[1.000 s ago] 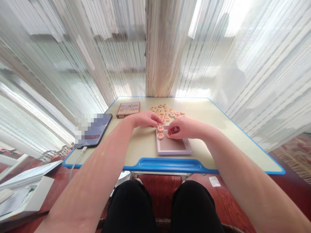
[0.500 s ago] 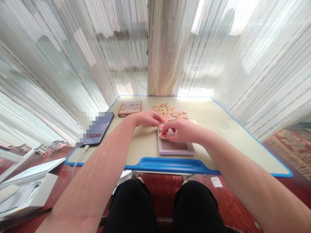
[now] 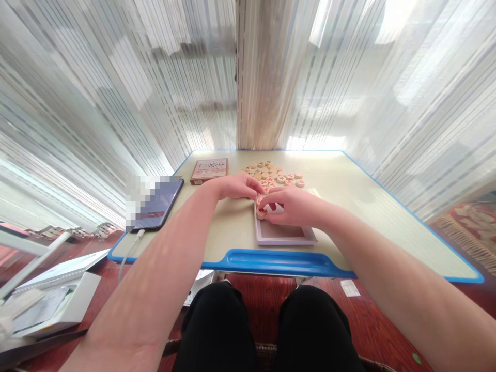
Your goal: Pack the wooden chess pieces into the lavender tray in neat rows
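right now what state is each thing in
Shallow tray, open, partly filled
Xiangqi pieces, loosely clustered beyond it
Printed box, printed side up, whether shut unclear
Tablet, plugged into white cable
White floor box, open, holding things
Sheer curtains, drawn
Left hand, fingers bent near tray corner
Right hand, fingers on xiangqi piece in tray

The tray (image 3: 287, 241) was placed near the front edge of the tabletop (image 3: 372, 222), with pieces (image 3: 261, 213) set inside along its left wall and other pieces (image 3: 281, 179) spread behind it. A tablet (image 3: 165, 204) was laid at the left edge; a box (image 3: 210, 169) was placed farther back, left of the other pieces.
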A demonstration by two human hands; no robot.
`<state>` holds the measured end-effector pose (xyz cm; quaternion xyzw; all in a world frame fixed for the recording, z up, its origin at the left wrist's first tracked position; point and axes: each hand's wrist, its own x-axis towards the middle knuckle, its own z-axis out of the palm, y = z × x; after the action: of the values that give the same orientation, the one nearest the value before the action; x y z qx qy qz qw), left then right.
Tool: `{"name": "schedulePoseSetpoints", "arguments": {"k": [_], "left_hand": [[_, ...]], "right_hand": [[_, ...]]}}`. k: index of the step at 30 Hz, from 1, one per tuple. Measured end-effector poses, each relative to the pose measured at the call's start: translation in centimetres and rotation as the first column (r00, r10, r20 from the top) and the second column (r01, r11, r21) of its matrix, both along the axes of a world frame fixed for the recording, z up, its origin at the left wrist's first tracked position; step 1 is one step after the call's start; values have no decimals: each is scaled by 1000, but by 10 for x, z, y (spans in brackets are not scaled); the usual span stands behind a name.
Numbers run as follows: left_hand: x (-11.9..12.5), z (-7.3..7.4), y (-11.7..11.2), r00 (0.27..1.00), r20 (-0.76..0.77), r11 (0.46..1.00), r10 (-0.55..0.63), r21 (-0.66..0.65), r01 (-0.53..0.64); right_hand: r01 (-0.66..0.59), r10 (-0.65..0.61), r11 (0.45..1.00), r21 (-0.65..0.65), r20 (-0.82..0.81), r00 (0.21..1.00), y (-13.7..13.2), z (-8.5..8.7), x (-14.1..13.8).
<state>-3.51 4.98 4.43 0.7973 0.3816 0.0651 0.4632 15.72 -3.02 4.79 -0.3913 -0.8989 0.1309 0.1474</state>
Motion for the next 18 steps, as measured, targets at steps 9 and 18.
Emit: {"name": "schedulePoseSetpoints", "arguments": {"k": [9, 18], "left_hand": [[1, -1, 0, 1000, 8, 1000, -3, 4, 3], [0, 1, -1, 1000, 10, 1000, -7, 23, 7]], "right_hand": [[-17, 19, 999, 47, -31, 999, 3, -3, -2], [-6, 7, 1000, 23, -39, 999, 2, -3, -3]]}}
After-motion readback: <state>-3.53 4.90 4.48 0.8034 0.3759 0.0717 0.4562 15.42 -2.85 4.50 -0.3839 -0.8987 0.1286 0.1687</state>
